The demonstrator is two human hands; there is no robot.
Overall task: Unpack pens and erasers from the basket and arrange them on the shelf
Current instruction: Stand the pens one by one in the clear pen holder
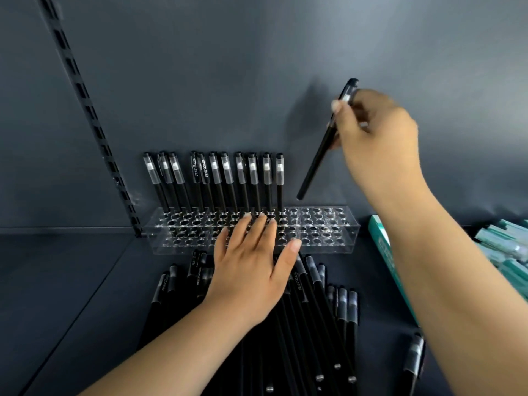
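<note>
Eleven or so black pens stood upright in the back row of a clear acrylic pen holder, which sat at the centre of the frame on a dark shelf, close against the dark back wall. Most of the holder's round holes, in the front rows and at its right end, held nothing.

The right hand, in the upper right of the frame, pinched a single black pen near its capped end between thumb and fingers. That pen hung tilted, cap up and to the right, its lower tip just above the holder's back row, to the right of the last standing pen and not touching it.

The left hand lay palm down at the centre, fingers straight and spread, fingertips resting on the top of the holder, the thumb at its front edge; it gripped nothing.

A loose pile of black pens lay on the shelf in the lower centre, partly under the left hand and forearm. One more black pen lay apart at the lower right.

At the right edge of the frame an open teal box held teal-capped pens. A slotted black upright rail ran down the wall at the upper left.
</note>
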